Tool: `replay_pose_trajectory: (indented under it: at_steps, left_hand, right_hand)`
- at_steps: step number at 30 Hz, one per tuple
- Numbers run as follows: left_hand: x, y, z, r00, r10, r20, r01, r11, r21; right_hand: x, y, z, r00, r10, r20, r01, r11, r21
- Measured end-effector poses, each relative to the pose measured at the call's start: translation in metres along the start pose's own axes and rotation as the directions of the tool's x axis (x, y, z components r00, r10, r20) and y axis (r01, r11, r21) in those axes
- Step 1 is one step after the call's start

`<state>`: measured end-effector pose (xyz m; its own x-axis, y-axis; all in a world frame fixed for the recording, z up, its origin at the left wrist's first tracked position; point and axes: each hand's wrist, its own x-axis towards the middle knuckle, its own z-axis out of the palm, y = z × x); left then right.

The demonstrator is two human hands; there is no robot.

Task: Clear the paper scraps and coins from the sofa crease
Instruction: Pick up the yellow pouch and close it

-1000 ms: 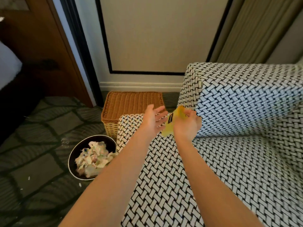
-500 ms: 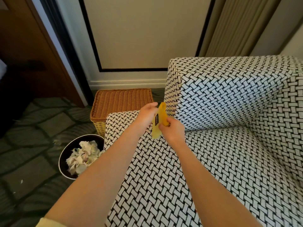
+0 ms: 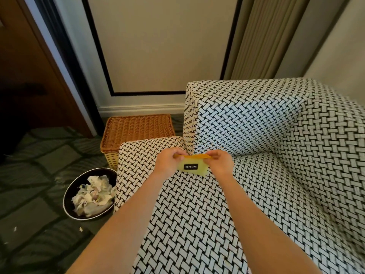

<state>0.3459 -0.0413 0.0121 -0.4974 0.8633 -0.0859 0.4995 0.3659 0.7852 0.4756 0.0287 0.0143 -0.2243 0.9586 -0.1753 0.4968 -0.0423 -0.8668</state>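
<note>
I hold a small yellow pouch (image 3: 192, 167) with a black label over the seat of the black-and-white woven sofa (image 3: 276, 175). My left hand (image 3: 167, 162) pinches its top left corner and my right hand (image 3: 219, 164) pinches its top right corner, so the orange top edge is stretched between them. The crease (image 3: 252, 155) between seat and backrest runs just to the right of my hands. No scraps or coins show in it from here.
A round dark bin (image 3: 89, 194) full of crumpled paper scraps stands on the patterned carpet left of the sofa. A brown wicker basket (image 3: 136, 131) sits behind it against the wall. Small bits of paper (image 3: 14, 228) lie on the carpet.
The pouch was held edge-on in my right hand with the left hand open beside it. Now both hands hold its top corners and its labelled face is turned toward me.
</note>
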Motion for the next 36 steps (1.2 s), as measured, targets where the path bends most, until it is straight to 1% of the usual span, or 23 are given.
replay_pose_trajectory:
  at_steps: [2, 4, 6, 8, 10, 13, 15, 17, 21, 23, 26, 27, 29, 30, 32, 36]
  left_hand:
    - [-0.002, 0.005, -0.002, 0.997, 0.027, -0.077, -0.028, 0.999, -0.022]
    - [-0.001, 0.014, -0.006, 0.988, 0.097, -0.119, -0.098, 0.995, -0.004]
    - [-0.002, 0.026, -0.011, 0.973, 0.22, -0.066, -0.216, 0.974, 0.066]
    - [-0.004, 0.037, -0.013, 0.953, 0.303, 0.01, -0.302, 0.946, 0.119]
    - [-0.003, 0.04, -0.016, 0.953, 0.301, 0.03, -0.303, 0.947, 0.103]
    - [0.001, 0.035, -0.024, 0.961, 0.275, 0.036, -0.276, 0.96, 0.047]
    - [0.003, 0.032, -0.031, 0.947, 0.321, -0.002, -0.319, 0.943, 0.093]
    - [0.006, 0.029, -0.04, 0.919, 0.393, -0.037, -0.382, 0.909, 0.167]
    - [0.017, 0.011, -0.06, 0.87, 0.492, -0.009, -0.474, 0.842, 0.256]
    - [0.027, -0.004, -0.07, 0.885, 0.465, -0.012, -0.452, 0.866, 0.213]
    - [0.047, -0.026, -0.091, 0.931, 0.363, -0.03, -0.362, 0.932, 0.028]
    - [0.059, -0.036, -0.1, 0.94, 0.34, -0.009, -0.34, 0.94, -0.005]
    - [0.077, -0.048, -0.112, 0.952, 0.298, 0.07, -0.298, 0.954, -0.008]
    - [0.091, -0.059, -0.121, 0.954, 0.277, 0.118, -0.28, 0.96, 0.016]
    - [0.109, -0.075, -0.134, 0.957, 0.235, 0.167, -0.245, 0.969, 0.04]
    - [0.133, -0.11, -0.166, 0.986, 0.132, 0.101, -0.129, 0.991, -0.039]
  right_hand:
    - [-0.004, -0.002, -0.001, 0.999, -0.034, 0.002, 0.034, 0.999, -0.008]
    - [-0.011, -0.007, 0.0, 0.997, -0.075, 0.004, 0.075, 0.996, 0.046]
    - [-0.018, -0.015, 0.003, 0.993, -0.113, -0.032, 0.115, 0.992, 0.054]
    - [-0.021, -0.022, 0.007, 0.987, -0.153, -0.052, 0.155, 0.987, 0.041]
    - [-0.023, -0.028, 0.012, 0.982, -0.183, -0.045, 0.185, 0.981, 0.055]
    - [-0.024, -0.036, 0.017, 0.982, -0.188, -0.028, 0.19, 0.974, 0.12]
    - [-0.025, -0.041, 0.02, 0.983, -0.182, -0.027, 0.184, 0.97, 0.161]
    - [-0.025, -0.048, 0.028, 0.984, -0.172, -0.038, 0.176, 0.961, 0.215]
    - [-0.02, -0.065, 0.054, 0.983, -0.184, -0.005, 0.18, 0.952, 0.248]
    - [-0.014, -0.073, 0.069, 0.981, -0.195, 0.0, 0.189, 0.951, 0.243]
    - [-0.001, -0.086, 0.096, 0.977, -0.211, 0.033, 0.196, 0.945, 0.261]
    - [0.006, -0.089, 0.109, 0.977, -0.209, 0.051, 0.187, 0.942, 0.278]
    - [0.016, -0.093, 0.124, 0.978, -0.198, 0.072, 0.168, 0.939, 0.299]
    - [0.026, -0.095, 0.138, 0.981, -0.182, 0.07, 0.151, 0.937, 0.314]
    - [0.04, -0.098, 0.152, 0.99, -0.133, 0.052, 0.106, 0.928, 0.356]
    - [0.063, -0.105, 0.174, 0.999, 0.036, 0.017, -0.04, 0.845, 0.533]
